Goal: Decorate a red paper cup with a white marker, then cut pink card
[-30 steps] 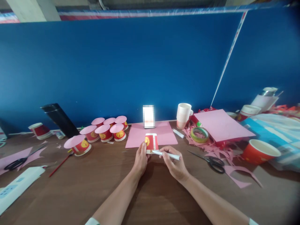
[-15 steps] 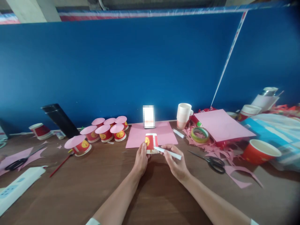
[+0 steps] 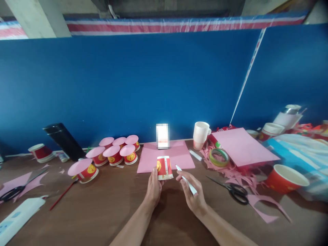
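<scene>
My left hand (image 3: 154,188) is closed around the lower left side of a red-and-white paper cup (image 3: 164,168) with a yellow emblem, held upside down above the table. A white pen or marker (image 3: 187,181) sits in the closed fingers of my right hand (image 3: 192,191). Its tip points up and left, a short gap away from the cup. Behind the cup lies a sheet of pink paper (image 3: 148,157), with a bright phone-like object (image 3: 163,136), blurred out, standing at its back edge.
Several red cups topped with pink discs (image 3: 112,155) stand at left, near a black flask (image 3: 65,141) and a red brush (image 3: 63,194). To the right are stacked white cups (image 3: 200,135), green tape (image 3: 219,157), pink scraps, scissors (image 3: 237,193) and a red cup (image 3: 287,179).
The pen tip has drawn back from the cup, leaving a gap. The cup now tilts slightly. The whole scene sits lower in view because the camera has tilted up.
</scene>
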A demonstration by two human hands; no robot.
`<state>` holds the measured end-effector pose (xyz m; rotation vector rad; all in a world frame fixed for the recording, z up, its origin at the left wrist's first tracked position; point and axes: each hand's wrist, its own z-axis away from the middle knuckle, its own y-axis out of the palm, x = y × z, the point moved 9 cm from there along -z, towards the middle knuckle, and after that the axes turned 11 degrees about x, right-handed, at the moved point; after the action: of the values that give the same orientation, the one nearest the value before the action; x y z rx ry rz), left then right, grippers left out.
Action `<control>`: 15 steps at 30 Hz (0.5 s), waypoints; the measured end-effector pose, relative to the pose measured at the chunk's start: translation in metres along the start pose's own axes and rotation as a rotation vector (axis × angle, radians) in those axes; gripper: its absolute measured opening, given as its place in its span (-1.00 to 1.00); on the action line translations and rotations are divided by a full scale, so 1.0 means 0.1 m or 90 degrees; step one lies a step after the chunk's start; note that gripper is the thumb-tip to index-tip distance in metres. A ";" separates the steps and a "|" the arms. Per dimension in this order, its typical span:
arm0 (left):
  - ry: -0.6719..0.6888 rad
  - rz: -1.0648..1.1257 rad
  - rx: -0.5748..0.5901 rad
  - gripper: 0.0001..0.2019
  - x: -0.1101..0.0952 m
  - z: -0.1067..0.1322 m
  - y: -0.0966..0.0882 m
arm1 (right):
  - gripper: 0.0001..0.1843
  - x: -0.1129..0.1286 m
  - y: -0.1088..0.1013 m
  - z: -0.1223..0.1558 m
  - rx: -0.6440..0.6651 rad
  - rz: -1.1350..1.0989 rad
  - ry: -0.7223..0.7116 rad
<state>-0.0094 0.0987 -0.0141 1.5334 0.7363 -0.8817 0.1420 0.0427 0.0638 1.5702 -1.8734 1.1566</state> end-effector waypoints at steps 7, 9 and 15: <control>-0.007 0.043 -0.036 -0.65 0.03 0.01 -0.06 | -0.75 -0.11 0.05 -0.07 0.002 0.094 0.007; -0.002 0.044 -0.038 -0.66 0.02 0.02 -0.07 | -0.69 -0.16 0.06 -0.07 -0.005 0.137 0.004; 0.021 0.048 -0.028 -0.64 -0.03 0.01 -0.05 | -0.39 -0.36 0.08 -0.01 -0.017 0.218 0.001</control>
<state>-0.0152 0.0985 -0.0141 1.5294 0.7133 -0.7812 0.1434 0.0650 0.0340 1.2631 -2.2064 1.2631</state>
